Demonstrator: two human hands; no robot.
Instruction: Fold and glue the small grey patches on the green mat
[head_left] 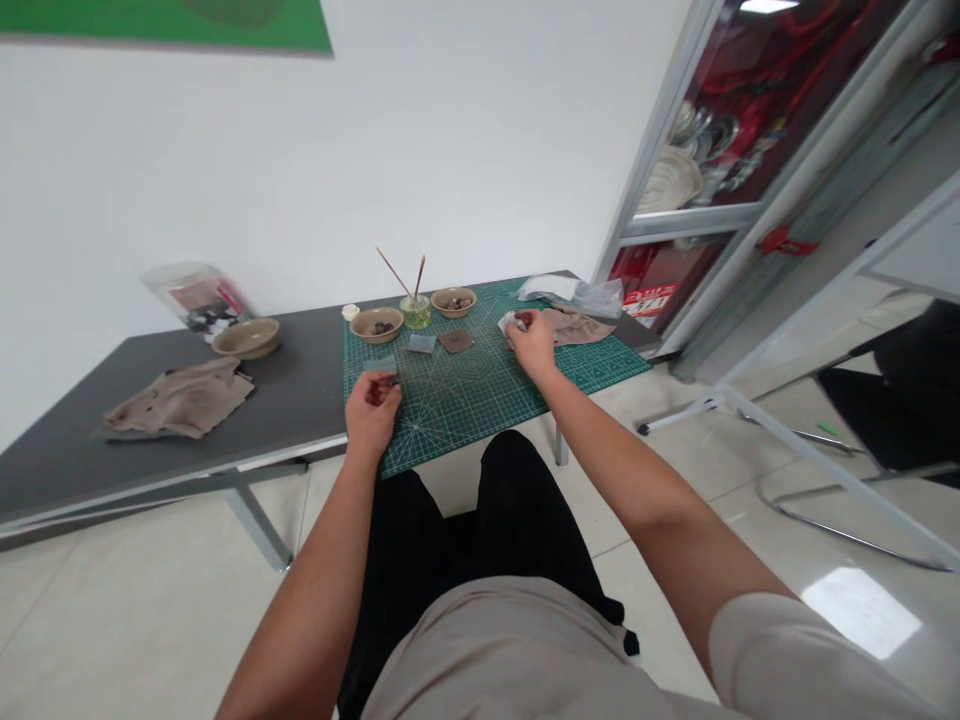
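Observation:
My left hand [371,408] is closed over the left part of a green cutting mat [450,408], with a small dark piece at its fingertips too small to name. Just behind those fingers lies a greyish square sheet [380,364]. Over the mat's right side, my right hand [534,343] pinches a crumpled white tissue [511,321]. A brown cloth [579,327] lies beside that hand. Between the hands sit a pale blue-grey square [421,344] and a brown square [455,342], both flat on the mat.
Two bowls with dark lumps, a left bowl [367,331] and a right bowl [447,309], flank a glass jar [416,316] holding two brushes. Plastic bags [574,294] lie back right. Leftward on the dark table [300,400] are another bowl [247,347], a cloth [180,400] and a clear container [196,296].

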